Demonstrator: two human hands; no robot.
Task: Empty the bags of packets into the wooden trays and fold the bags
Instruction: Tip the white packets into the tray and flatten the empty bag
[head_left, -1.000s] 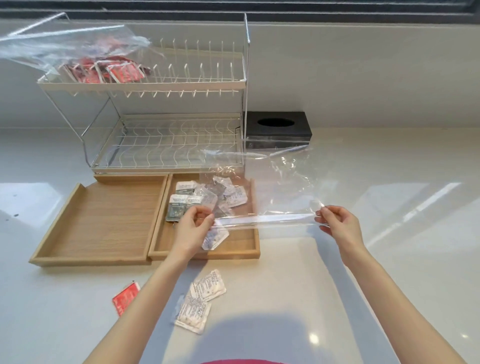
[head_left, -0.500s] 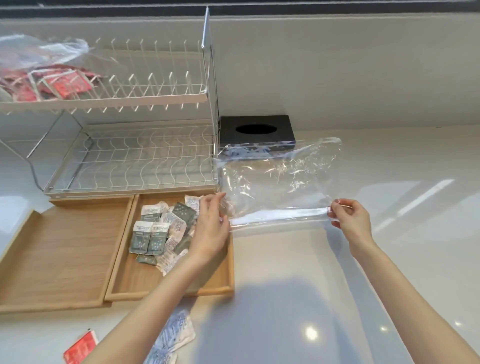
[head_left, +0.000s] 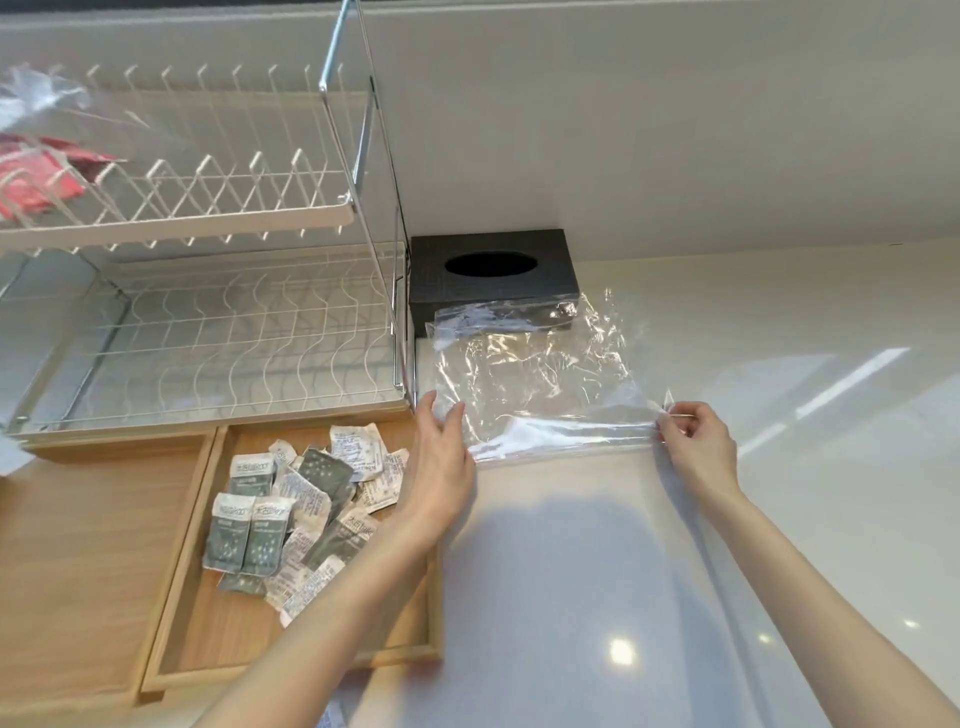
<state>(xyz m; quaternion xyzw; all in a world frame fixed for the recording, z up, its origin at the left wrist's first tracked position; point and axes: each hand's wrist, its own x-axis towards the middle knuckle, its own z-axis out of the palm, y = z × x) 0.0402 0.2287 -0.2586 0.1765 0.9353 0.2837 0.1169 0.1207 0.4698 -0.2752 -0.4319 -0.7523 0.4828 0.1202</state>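
Head view: the empty clear plastic bag (head_left: 535, 384) lies spread at centre frame on the glossy white desk (head_left: 779, 519), its far edge against the black tissue box (head_left: 491, 275). The left hand (head_left: 441, 467) pinches the bag's near-left corner; the right hand (head_left: 696, 441) is clamped on the near-right corner. Grey-green and white packets (head_left: 296, 514) fill the right wooden tray (head_left: 171, 670) at lower left.

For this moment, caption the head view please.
Both hands, left and right, stretch an empty clear bag beside the packet-filled wooden tray.
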